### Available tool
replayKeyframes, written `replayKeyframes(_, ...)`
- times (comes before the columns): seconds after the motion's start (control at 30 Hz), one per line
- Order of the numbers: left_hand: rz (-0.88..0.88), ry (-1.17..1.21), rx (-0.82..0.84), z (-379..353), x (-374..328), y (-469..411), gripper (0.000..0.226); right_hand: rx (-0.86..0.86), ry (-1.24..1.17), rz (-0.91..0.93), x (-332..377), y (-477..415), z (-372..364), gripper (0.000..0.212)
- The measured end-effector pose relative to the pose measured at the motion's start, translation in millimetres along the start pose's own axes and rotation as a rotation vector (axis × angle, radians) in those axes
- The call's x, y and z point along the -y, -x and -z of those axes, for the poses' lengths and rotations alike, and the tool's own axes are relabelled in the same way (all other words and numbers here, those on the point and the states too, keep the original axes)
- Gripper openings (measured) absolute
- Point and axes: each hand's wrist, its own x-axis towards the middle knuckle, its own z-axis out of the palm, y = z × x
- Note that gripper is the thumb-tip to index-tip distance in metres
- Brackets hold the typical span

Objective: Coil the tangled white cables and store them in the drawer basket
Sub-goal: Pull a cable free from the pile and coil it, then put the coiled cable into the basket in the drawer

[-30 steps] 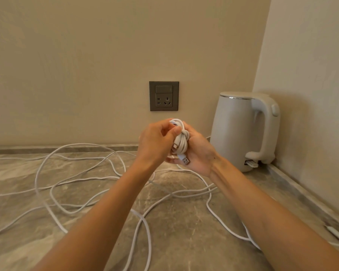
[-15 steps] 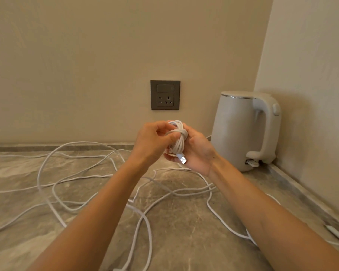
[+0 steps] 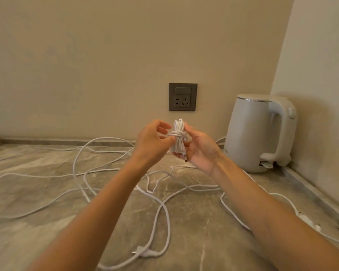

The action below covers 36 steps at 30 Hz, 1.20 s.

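A small coiled white cable bundle [image 3: 178, 136], wrapped round its middle, stands upright between my two hands above the counter. My right hand [image 3: 200, 148] holds its lower part from the right with curled fingers. My left hand [image 3: 153, 140] pinches the wrap at the bundle's middle from the left. Several loose white cables [image 3: 110, 173] lie tangled across the marble counter below, with a connector end [image 3: 143, 251] near the front. No drawer basket is in view.
A white electric kettle [image 3: 260, 132] stands in the right corner on the marble counter [image 3: 37, 202]. A dark wall socket [image 3: 183, 97] sits on the beige wall behind my hands. More cable and a plug lie along the right edge [image 3: 309, 222].
The bundle has been turned more upright and its USB end no longer shows below. My left hand has loosened from covering the top to pinching the wrap at the middle.
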Motion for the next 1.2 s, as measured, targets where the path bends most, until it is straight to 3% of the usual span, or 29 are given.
replayKeyframes(0.3, 0.139, 0.195, -0.038, 89, -9, 48, 0.014, 0.09, 0.23, 0.011, -8, 12, -95, 0.009)
replayKeyframes(0.47, 0.204, 0.21, -0.19, 168, 3, 100, 0.006, 0.235, 0.249, -0.05, -43, 24, -182, 0.01)
replayKeyframes(0.9, 0.597, -0.091, -0.704, 361, 92, 322, 0.012, 0.742, 0.479, -0.425, -218, 110, -397, 0.017)
replayKeyframes(1.03, 0.723, -0.158, -0.761, 387, 123, 385, 0.014, 0.873, 0.569, -0.506, -277, 138, -433, 0.017)
replayKeyframes(1.2, 0.925, -0.159, -0.797, 407, 169, 453, 0.004, 0.867, 0.642, -0.659, -356, 168, -460, 0.013)
